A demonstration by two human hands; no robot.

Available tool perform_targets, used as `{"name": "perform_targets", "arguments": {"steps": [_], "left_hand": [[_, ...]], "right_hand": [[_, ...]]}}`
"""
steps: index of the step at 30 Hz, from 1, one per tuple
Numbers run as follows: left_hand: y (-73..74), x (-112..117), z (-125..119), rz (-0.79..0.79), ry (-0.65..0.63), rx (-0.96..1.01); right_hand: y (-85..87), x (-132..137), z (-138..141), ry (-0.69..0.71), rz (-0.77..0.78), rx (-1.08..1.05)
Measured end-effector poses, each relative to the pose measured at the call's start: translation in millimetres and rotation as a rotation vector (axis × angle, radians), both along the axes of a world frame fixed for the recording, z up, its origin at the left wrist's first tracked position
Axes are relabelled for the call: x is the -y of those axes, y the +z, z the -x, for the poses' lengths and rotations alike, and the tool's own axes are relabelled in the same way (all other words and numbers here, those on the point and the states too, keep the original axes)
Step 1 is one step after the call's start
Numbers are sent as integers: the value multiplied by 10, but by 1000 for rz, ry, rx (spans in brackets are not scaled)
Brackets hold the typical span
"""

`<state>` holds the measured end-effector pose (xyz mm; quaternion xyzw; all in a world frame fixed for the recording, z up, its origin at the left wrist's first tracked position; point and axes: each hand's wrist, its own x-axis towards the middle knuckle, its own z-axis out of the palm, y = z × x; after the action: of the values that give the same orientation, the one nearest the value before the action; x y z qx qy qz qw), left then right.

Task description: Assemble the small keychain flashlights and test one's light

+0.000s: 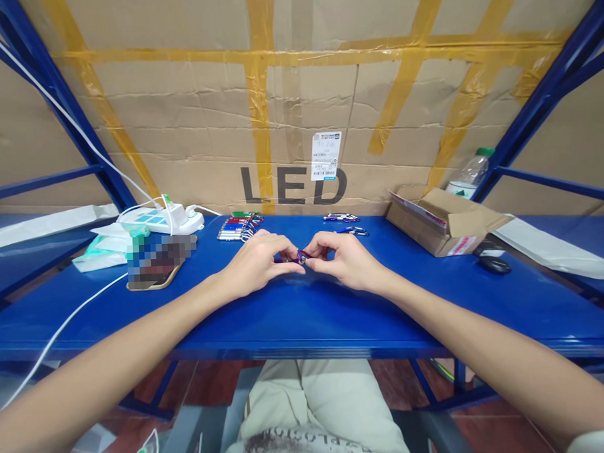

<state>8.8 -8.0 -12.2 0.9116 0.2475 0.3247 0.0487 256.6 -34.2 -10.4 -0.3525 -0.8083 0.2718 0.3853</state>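
My left hand [259, 262] and my right hand [349, 260] meet over the middle of the blue table, fingertips almost touching. Between them is a small purple-blue keychain [302, 257] with a shiny metal ring. The left fingers pinch its dark barrel, and the right thumb and forefinger grip the ring end; fingers hide much of it. Behind my left hand lies a row of slim metallic keychains [235, 228] in silver, blue, red and green, with clips at their right ends. A few blue and silver keychains [351, 231] lie behind my right hand.
Left on the blue table [306, 320] are a phone [159, 276], a tissue pack [110, 245] and a white power strip [176, 220] with cables. To the right stand an open cardboard box [432, 224], a black mouse [494, 265] and a plastic bottle [472, 172]. Taped cardboard walls the back.
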Motion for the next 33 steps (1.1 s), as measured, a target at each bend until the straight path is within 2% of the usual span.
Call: {"name": "perform_targets", "arguments": {"steps": [13, 17, 22, 29, 33], "left_hand": [[5, -45, 25, 56, 82, -20], [6, -64, 29, 91, 86, -14], [-8, -79, 22, 229, 79, 23], [5, -50, 18, 254, 68, 3], [35, -32, 27, 277, 58, 6]], "right_hand": [[-8, -7, -24, 4, 32, 16], [-11, -45, -69, 3, -49, 78], [21, -83, -127, -10, -180, 168], [31, -78, -135, -34, -235, 193], [32, -62, -129, -28, -192, 195]]}}
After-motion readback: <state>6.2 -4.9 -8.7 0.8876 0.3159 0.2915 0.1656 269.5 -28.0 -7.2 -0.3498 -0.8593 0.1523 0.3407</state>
